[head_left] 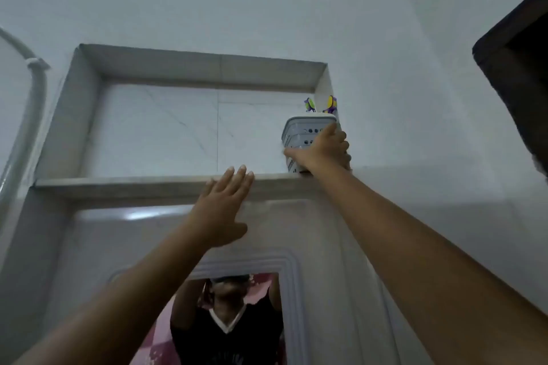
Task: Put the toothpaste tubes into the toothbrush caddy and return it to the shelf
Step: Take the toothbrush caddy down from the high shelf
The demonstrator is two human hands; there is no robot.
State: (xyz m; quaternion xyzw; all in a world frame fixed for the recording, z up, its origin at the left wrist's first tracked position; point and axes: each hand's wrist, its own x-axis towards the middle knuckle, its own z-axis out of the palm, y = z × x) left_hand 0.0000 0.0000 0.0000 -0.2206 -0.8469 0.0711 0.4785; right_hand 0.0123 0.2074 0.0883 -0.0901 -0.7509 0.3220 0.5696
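A grey perforated toothbrush caddy (299, 135) stands at the right end of a recessed tiled shelf (148, 181), high on the wall. Purple and yellow toothbrush tops (329, 105) stick out of it. My right hand (324, 149) is wrapped around the caddy's front and right side, thumb along its lower left. My left hand (225, 204) is raised with fingers spread, its fingertips at the shelf's front edge, holding nothing. No toothpaste tube shows; the inside of the caddy is hidden.
Below the shelf hangs a white-framed mirror (243, 264) that reflects a person in a dark top. A white pipe (26, 104) runs down the left wall. A dark door frame (516, 68) juts in at the upper right.
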